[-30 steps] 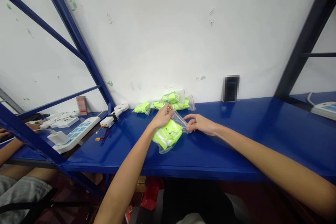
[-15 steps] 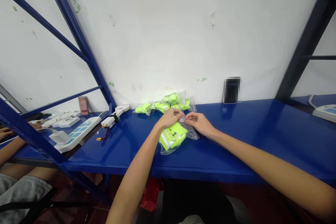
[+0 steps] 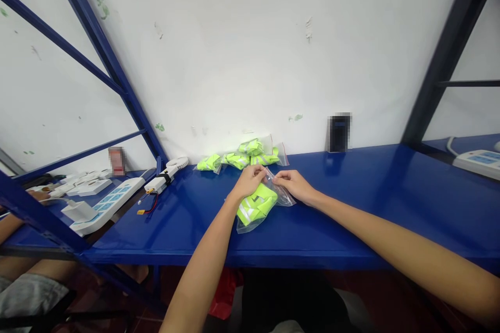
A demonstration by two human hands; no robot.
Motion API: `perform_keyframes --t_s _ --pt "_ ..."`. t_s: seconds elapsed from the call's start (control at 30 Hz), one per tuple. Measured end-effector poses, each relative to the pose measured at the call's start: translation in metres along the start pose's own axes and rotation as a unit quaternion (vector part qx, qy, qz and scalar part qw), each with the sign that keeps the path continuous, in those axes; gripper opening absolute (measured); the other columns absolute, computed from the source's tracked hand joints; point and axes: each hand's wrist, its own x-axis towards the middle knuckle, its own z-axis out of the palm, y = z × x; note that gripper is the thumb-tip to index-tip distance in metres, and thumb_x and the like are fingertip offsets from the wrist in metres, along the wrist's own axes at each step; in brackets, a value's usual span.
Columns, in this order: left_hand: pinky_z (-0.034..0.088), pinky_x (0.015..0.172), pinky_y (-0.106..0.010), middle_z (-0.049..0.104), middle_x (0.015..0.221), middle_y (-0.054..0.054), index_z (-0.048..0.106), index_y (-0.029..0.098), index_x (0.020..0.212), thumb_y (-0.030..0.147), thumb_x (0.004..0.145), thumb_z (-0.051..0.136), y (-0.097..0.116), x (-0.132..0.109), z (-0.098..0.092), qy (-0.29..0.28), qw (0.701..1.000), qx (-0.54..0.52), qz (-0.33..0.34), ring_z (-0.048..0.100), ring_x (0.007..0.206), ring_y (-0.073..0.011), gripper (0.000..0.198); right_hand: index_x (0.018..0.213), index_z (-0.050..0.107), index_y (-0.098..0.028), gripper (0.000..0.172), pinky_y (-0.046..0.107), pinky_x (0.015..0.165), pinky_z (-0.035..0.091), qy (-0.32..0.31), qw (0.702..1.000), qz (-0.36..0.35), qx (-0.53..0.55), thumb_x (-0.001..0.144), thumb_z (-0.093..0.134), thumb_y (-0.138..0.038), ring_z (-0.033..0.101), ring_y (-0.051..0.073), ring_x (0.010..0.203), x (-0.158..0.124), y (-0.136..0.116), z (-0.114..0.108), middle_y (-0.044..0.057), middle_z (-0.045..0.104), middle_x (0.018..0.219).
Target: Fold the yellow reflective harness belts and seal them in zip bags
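A clear plastic bag [image 3: 284,197] with a folded neon-yellow item [image 3: 258,204] inside lies on the blue table [image 3: 187,218]. Its open-looking edge points up and right. My left hand [image 3: 250,181] pinches the bag's upper edge with thumb and fingers. Just to the right, my right hand [image 3: 294,184] pinches the same edge, its fingers closed on the plastic. Behind my hands, several bagged neon-yellow items [image 3: 252,146] lie against the wall, with one more [image 3: 209,163] at their left.
A white fan [image 3: 176,163] and a white device with wires [image 3: 157,182] lie left. Beyond the blue frame are a power strip [image 3: 113,203], white boxes and another person's arm. A black box [image 3: 339,133] stands at the wall.
The view has shifted slightly to the right. My right hand's fingers have drawn closer together on the bag edge, and the edge between my hands looks straighter.
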Motion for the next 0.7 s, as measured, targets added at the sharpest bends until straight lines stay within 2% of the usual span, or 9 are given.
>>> perform_keyframes --t_s 0.13,0.37,0.7 --pt "0.044 0.068 -0.027 0.065 0.071 -0.003 0.062 0.015 0.079 0.034 0.090 0.040 0.0021 -0.0019 -0.0002 -0.001 0.999 0.040 0.022 0.060 0.067 -0.0156 0.031 0.074 0.066 -0.015 0.035 0.025 0.051 0.036 -0.025 0.999 0.032 0.031 0.071 0.070 -0.049 0.047 0.011 0.050 -0.0010 0.0020 -0.0004 0.000 0.059 0.058" --pt "0.044 0.068 -0.026 0.065 0.073 -0.003 0.061 0.016 0.083 0.036 0.090 0.041 0.0050 -0.0033 -0.0001 -0.010 0.998 0.052 0.019 0.060 0.069 -0.0158 0.029 0.080 0.069 -0.014 0.038 0.026 0.055 0.041 -0.019 0.998 0.055 0.036 0.069 0.071 -0.050 0.056 0.015 0.060 -0.0031 -0.0025 0.0007 0.004 0.067 0.070" --pt "0.042 0.069 -0.026 0.063 0.071 -0.002 0.054 0.018 0.074 0.035 0.094 0.035 0.0032 -0.0035 0.0005 -0.006 0.997 0.060 0.040 0.059 0.069 -0.0150 0.032 0.079 0.066 -0.015 0.033 0.027 0.060 0.040 -0.001 1.000 0.008 -0.008 0.074 0.066 -0.047 0.055 0.016 0.064 -0.0035 -0.0036 0.0043 0.004 0.064 0.072"
